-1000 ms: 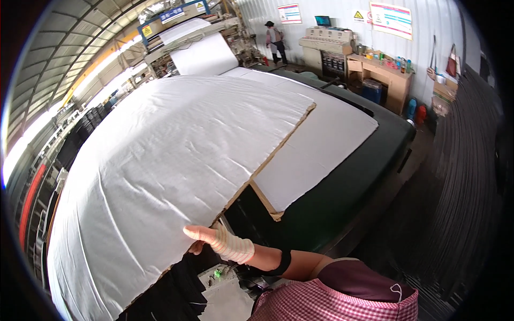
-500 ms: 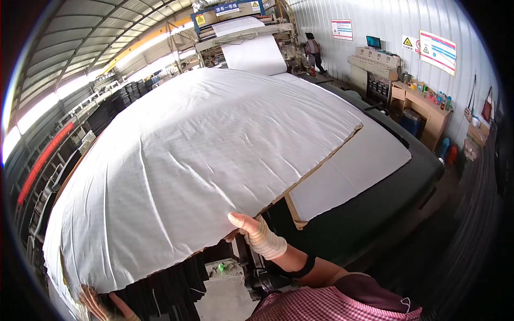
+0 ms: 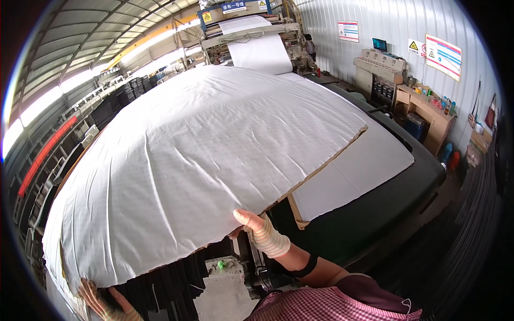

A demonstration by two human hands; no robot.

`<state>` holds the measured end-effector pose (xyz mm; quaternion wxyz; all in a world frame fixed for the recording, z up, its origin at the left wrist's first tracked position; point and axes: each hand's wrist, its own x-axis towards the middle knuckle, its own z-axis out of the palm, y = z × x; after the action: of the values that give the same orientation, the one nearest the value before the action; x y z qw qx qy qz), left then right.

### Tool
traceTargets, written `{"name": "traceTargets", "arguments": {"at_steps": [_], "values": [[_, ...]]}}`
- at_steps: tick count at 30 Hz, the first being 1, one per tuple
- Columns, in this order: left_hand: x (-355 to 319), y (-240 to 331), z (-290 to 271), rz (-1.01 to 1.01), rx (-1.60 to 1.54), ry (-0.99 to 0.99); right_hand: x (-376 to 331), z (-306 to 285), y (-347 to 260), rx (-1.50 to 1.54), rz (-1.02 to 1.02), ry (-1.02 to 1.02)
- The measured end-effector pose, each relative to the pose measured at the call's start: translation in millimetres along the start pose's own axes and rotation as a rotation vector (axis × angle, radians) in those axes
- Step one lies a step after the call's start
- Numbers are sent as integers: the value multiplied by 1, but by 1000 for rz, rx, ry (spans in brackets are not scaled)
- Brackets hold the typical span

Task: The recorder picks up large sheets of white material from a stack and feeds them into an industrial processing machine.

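Observation:
A large white sheet [image 3: 176, 155] with a brown underside edge spreads in front of me, creased by long wrinkles running toward its near edge. My right hand [image 3: 262, 231], in a cream glove with bare fingertips, grips that near edge with the thumb on top and the fingers tucked beneath. At the lower left corner, my left hand [image 3: 104, 304], gloved likewise, lies against the sheet's edge with its fingers stretched out and the thumb apart. Under the sheet to the right shows a second white sheet [image 3: 348, 174] on a dark green surface [image 3: 369, 224].
White material [image 3: 262, 53] hangs from a large machine [image 3: 246, 29] at the far end. A control console [image 3: 379, 69] and a wooden desk [image 3: 428, 109] with bottles line the right wall. A person [image 3: 309, 47] stands beside the machine. Black strips [image 3: 166, 291] hang below the near edge.
The view has shifted slightly, so the scene sits a little to the right. Both hands keep their places on the sheet's edge. The far person is now more hidden by the machine.

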<state>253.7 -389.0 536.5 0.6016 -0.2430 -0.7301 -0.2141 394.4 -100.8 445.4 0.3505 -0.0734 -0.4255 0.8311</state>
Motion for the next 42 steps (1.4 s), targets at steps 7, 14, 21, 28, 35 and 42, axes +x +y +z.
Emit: {"name": "traceTargets", "arguments": {"at_steps": [7, 14, 21, 28, 35, 42], "values": [[1, 2, -1, 4, 17, -3, 0, -2, 2, 9, 12, 9], [1, 2, -2, 2, 19, -17, 0, -3, 2, 32, 27, -19], [1, 1, 0, 11, 7, -8, -1, -2, 2, 14, 18, 3], [-2, 0, 3, 5, 4, 1, -3, -2, -6, -96, 53, -65], [1, 2, 0, 9, -1, 3, -3, -3, -6, -68, 62, -24], [3, 3, 1, 3, -21, -20, -4, 3, -9, -24, 11, 27]]}}
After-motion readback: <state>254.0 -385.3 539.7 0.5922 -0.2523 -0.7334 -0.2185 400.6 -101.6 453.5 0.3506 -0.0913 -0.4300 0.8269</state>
